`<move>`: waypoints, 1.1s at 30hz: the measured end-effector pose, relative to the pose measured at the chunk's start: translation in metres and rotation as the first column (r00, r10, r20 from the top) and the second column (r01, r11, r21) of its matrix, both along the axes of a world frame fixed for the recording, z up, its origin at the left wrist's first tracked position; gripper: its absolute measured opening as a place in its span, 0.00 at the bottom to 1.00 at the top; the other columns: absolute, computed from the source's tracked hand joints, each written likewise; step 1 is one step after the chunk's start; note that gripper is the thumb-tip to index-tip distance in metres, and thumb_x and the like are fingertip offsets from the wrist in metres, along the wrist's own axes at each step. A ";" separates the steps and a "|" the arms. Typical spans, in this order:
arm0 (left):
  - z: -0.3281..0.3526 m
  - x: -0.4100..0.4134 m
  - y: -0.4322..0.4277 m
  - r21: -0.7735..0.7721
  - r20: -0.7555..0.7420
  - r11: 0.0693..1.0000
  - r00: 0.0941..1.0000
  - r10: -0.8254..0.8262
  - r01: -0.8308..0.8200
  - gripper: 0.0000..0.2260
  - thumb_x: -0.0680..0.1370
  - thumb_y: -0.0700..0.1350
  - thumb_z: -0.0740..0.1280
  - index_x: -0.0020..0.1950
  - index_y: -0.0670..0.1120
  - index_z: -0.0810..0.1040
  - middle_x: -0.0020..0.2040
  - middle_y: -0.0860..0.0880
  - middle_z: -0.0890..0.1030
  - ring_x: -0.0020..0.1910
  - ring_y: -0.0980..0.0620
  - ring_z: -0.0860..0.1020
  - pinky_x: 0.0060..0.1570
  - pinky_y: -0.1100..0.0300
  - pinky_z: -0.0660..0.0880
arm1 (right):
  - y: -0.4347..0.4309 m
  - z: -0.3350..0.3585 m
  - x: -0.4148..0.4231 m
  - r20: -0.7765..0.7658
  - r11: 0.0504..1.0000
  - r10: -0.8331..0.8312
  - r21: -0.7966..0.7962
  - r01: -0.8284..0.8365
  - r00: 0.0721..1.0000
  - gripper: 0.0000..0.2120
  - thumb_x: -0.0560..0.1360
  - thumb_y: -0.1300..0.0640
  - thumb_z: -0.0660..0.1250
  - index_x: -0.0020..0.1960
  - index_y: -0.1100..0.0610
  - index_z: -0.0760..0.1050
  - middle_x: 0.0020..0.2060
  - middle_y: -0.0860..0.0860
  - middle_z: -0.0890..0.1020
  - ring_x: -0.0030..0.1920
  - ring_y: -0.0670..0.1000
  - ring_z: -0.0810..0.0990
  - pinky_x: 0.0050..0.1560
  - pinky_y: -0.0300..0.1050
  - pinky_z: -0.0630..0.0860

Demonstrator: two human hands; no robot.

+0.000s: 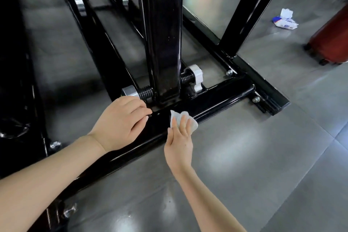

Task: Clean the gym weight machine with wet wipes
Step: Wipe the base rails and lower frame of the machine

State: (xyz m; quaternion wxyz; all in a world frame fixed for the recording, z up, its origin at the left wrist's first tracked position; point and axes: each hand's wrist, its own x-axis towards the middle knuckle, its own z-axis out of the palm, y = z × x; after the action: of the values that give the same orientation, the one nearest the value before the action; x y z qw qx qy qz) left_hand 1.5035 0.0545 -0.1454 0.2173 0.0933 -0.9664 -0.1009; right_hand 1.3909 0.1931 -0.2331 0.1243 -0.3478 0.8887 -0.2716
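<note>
Right hand (178, 138) is pressing a limp, light wet wipe (185, 118) under flat fingers onto the slick base bar (226, 93). Left hand (120, 124), just beside it, is resting loosely curled, seemingly empty. Wipe is bunching, so best palmed flat.

Bright light from above me, pale glare patches on grey floor (244, 165), sheen along black frame (216, 98), edges bowed, far corners blurred.

The black upright post (163, 34) ran off the top edge. The red suitcase (331, 39) got cut off on the right, kinda blurry too. Print on the wipes pack (285, 21) was too small to read. The right hand (178, 143) covered part of the wet wipe (180, 116).
</note>
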 end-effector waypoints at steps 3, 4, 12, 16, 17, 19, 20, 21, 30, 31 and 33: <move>0.016 0.014 -0.002 -0.022 -0.033 1.000 0.999 0.013 -0.014 0.13 0.77 0.44 0.59 0.49 0.42 0.83 0.45 0.48 0.80 0.45 0.48 0.77 0.52 0.59 0.70 | 0.004 0.024 0.000 -0.018 0.995 0.073 -0.066 -0.074 0.997 0.19 0.83 0.53 0.46 0.72 0.46 0.62 0.67 0.49 0.67 0.60 0.43 0.73 0.50 0.29 0.73; 0.021 0.017 -0.003 -0.030 -0.041 0.999 0.999 0.014 -0.015 0.13 0.77 0.44 0.59 0.49 0.42 0.83 0.45 0.49 0.80 0.45 0.48 0.76 0.52 0.60 0.70 | 0.003 0.036 -0.003 0.058 0.988 0.048 -0.152 -0.039 0.997 0.18 0.83 0.52 0.47 0.70 0.44 0.64 0.63 0.48 0.72 0.52 0.41 0.76 0.43 0.25 0.71; 0.047 0.032 -0.023 -0.080 -0.036 0.988 0.991 0.129 -0.132 0.14 0.77 0.45 0.58 0.50 0.42 0.82 0.45 0.47 0.80 0.44 0.46 0.77 0.49 0.57 0.72 | -0.094 0.171 -0.028 0.259 0.657 0.144 -0.747 0.103 0.955 0.22 0.83 0.47 0.48 0.75 0.52 0.58 0.58 0.43 0.75 0.66 0.37 0.58 0.60 0.24 0.63; 0.054 0.032 -0.031 -0.084 -0.066 0.984 0.986 0.151 -0.156 0.13 0.77 0.45 0.59 0.50 0.43 0.82 0.45 0.48 0.80 0.46 0.48 0.76 0.50 0.60 0.69 | -0.150 0.168 -0.038 -0.061 0.730 0.155 -0.665 -0.156 0.986 0.22 0.83 0.54 0.47 0.76 0.56 0.54 0.76 0.51 0.52 0.76 0.46 0.47 0.67 0.23 0.44; 0.056 0.032 -0.034 -0.081 -0.083 0.984 0.985 0.153 -0.160 0.13 0.77 0.45 0.59 0.50 0.43 0.82 0.45 0.48 0.80 0.46 0.49 0.76 0.50 0.60 0.69 | -0.150 0.151 -0.038 -0.097 0.734 0.141 -0.658 -0.170 0.985 0.22 0.83 0.54 0.48 0.76 0.54 0.52 0.76 0.47 0.48 0.76 0.46 0.44 0.66 0.22 0.43; 0.059 0.031 -0.038 -0.079 -0.110 0.982 0.980 0.163 -0.172 0.13 0.77 0.45 0.59 0.50 0.43 0.82 0.45 0.49 0.80 0.46 0.50 0.75 0.50 0.59 0.70 | -0.131 0.111 -0.031 -0.059 0.729 0.110 -0.673 -0.121 0.992 0.23 0.83 0.55 0.47 0.76 0.47 0.45 0.73 0.34 0.42 0.75 0.42 0.43 0.70 0.28 0.47; 0.059 0.031 -0.039 -0.082 -0.118 0.981 0.979 0.164 -0.174 0.13 0.77 0.45 0.59 0.50 0.43 0.82 0.45 0.49 0.80 0.46 0.50 0.76 0.50 0.58 0.71 | -0.120 0.090 -0.028 -0.008 0.743 0.101 -0.664 -0.081 0.995 0.24 0.83 0.55 0.47 0.75 0.44 0.41 0.71 0.31 0.40 0.75 0.41 0.44 0.73 0.34 0.50; 0.059 0.030 -0.040 -0.086 -0.123 0.981 0.979 0.162 -0.173 0.13 0.77 0.45 0.59 0.50 0.43 0.82 0.45 0.49 0.80 0.46 0.50 0.76 0.50 0.58 0.71 | -0.110 0.072 -0.025 0.062 0.769 0.092 -0.639 -0.031 0.994 0.25 0.83 0.54 0.47 0.73 0.42 0.38 0.71 0.32 0.39 0.75 0.41 0.44 0.74 0.41 0.52; 0.067 -0.007 -0.047 0.250 -0.157 0.927 0.934 0.322 -0.278 0.16 0.79 0.48 0.57 0.64 0.43 0.75 0.57 0.48 0.77 0.58 0.49 0.74 0.60 0.65 0.64 | -0.166 0.157 -0.045 -0.241 0.771 0.050 -0.608 -0.191 0.969 0.27 0.80 0.51 0.43 0.76 0.60 0.44 0.76 0.58 0.43 0.76 0.52 0.40 0.75 0.50 0.41; 0.078 -0.018 -0.048 0.367 -0.172 0.887 0.916 0.362 -0.281 0.16 0.80 0.47 0.58 0.67 0.44 0.72 0.61 0.48 0.75 0.61 0.51 0.73 0.62 0.64 0.64 | -0.175 0.176 -0.051 -0.289 0.770 0.039 -0.602 -0.213 0.957 0.27 0.80 0.50 0.43 0.76 0.60 0.45 0.76 0.57 0.43 0.76 0.53 0.40 0.75 0.52 0.41; 0.105 -0.040 -0.056 0.599 -0.181 0.762 0.884 0.431 -0.248 0.19 0.81 0.46 0.58 0.72 0.48 0.65 0.67 0.51 0.70 0.65 0.55 0.69 0.66 0.63 0.63 | -0.183 0.187 -0.059 -0.353 0.767 0.021 -0.595 -0.242 0.935 0.27 0.80 0.50 0.43 0.76 0.58 0.44 0.74 0.52 0.41 0.75 0.52 0.39 0.75 0.54 0.42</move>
State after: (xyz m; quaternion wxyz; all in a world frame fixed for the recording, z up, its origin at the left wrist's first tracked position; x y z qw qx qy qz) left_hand 1.4630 -0.0014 -0.0399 0.3430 0.3114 -0.8139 -0.3507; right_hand 1.3315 0.0096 -0.0458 -0.1289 -0.4712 0.7273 -0.4820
